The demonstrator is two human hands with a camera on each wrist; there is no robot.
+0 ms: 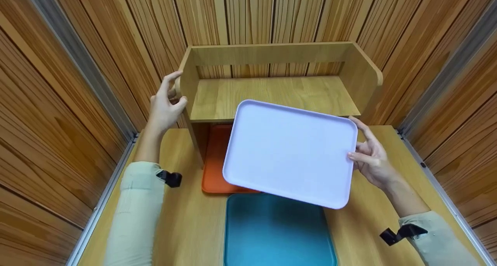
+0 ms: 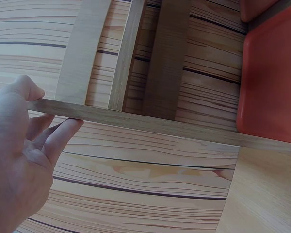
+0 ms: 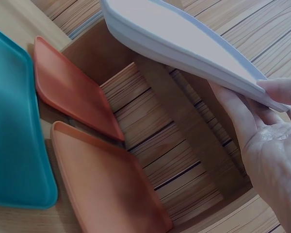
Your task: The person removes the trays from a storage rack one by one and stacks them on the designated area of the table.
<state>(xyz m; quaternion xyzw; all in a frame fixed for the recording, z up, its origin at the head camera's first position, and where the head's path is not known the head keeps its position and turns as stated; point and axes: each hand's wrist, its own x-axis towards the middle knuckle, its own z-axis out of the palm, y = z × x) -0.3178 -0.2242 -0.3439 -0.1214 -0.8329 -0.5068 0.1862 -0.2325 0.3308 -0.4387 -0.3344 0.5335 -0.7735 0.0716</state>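
Note:
My right hand (image 1: 371,157) holds a pale lavender tray (image 1: 291,153) by its right short edge, thumb on the upper face and fingers beneath. The tray is tilted in front of the wooden desktop shelf (image 1: 268,95), overlapping its upper board in the head view. With thumb and fingers on opposite sides, my left hand (image 2: 24,150) grips the front edge of the shelf's left side panel (image 2: 150,124). Below the upper board lie a red-orange tray (image 3: 72,87) and a lighter orange tray (image 3: 106,179), side by side; the lavender tray hides the lighter one from the head view.
A teal tray (image 1: 277,235) lies on the wooden table (image 1: 182,219) in front of the shelf. Wood-plank walls (image 1: 248,13) enclose the back and both sides, with grey metal strips (image 1: 103,207) along the table's sides.

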